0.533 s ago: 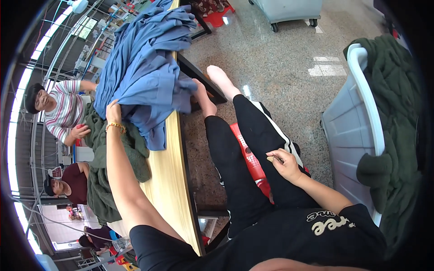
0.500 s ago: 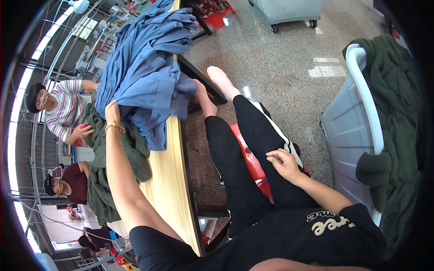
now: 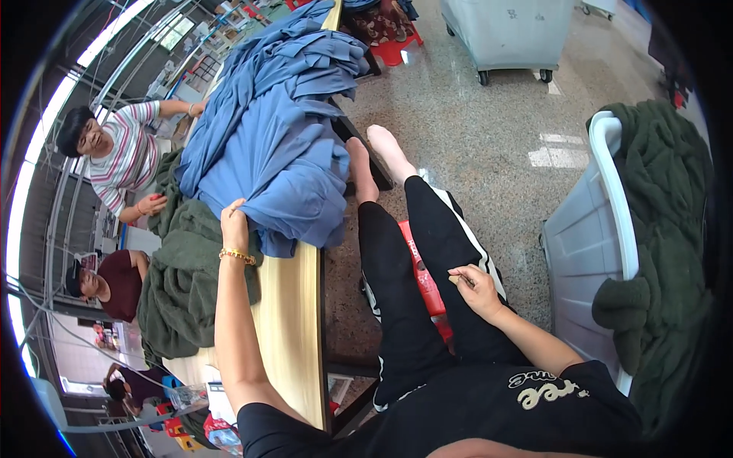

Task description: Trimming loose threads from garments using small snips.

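A large heap of blue garments [image 3: 267, 145] lies along the wooden table [image 3: 286, 328] on my left. My left hand [image 3: 234, 224], with a beaded bracelet at its wrist, is closed on the near edge of the blue cloth and pulls folds into it. Dark green fleece [image 3: 179, 294] lies beside that hand, on the table's far side. Above my right thigh, my right hand [image 3: 479, 294] is closed on a small tan object [image 3: 454, 280] at its fingertips; its kind is too small to tell.
To my right stands a grey plastic bin [image 3: 584, 229] heaped with green fleece [image 3: 660, 229]. A red plastic stool [image 3: 427, 294] shows between my legs. A wheeled grey cart [image 3: 508, 34] stands ahead. Across the table, a person in a striped shirt [image 3: 126, 160] touches the cloth.
My left hand has moved right with the blue cloth's edge, and the heap's near part is drawn along. My right hand stays over my thigh. The view has shifted a little.
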Demonstrator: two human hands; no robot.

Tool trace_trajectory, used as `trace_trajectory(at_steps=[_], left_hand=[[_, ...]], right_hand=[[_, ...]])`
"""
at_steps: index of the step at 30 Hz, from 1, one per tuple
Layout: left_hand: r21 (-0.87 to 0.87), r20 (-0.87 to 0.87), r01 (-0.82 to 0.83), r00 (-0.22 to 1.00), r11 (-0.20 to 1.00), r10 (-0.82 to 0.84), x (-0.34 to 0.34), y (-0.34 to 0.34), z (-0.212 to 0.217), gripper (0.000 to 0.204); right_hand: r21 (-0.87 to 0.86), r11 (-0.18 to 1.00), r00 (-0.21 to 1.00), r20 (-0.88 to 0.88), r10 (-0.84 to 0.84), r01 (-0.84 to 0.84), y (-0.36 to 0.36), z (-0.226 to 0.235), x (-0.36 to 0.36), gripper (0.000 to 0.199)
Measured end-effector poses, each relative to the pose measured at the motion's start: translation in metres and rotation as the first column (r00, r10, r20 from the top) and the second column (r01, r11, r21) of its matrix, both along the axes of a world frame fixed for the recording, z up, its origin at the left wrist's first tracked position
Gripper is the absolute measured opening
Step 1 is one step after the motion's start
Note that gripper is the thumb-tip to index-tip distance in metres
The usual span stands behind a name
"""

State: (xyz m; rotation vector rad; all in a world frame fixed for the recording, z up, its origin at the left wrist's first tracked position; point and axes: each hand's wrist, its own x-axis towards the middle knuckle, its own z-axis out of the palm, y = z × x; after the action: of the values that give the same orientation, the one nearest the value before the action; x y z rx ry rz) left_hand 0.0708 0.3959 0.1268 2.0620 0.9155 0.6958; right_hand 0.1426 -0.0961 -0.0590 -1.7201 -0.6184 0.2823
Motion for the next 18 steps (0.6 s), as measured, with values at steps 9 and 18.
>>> trace_trajectory(at_steps=[9, 18], left_hand=[[-0.319, 0.377, 0.270, 0.916, 0.908, -0.140, -0.067, -0.178, 0.076, 0.023], [-0.601, 0.319, 0.635, 0.748, 0.485, -0.583, -0.109, -0.349, -0.012, 0.037]], right_hand=[[0.189, 0.961, 0.906, -0.407, -0.111, 0.203, 0.000, 0.012, 0.010, 0.025], [0.325, 0.905, 0.927, -0.339, -0.161, 0.276, -0.025, 0.084, 0.042, 0.026]])
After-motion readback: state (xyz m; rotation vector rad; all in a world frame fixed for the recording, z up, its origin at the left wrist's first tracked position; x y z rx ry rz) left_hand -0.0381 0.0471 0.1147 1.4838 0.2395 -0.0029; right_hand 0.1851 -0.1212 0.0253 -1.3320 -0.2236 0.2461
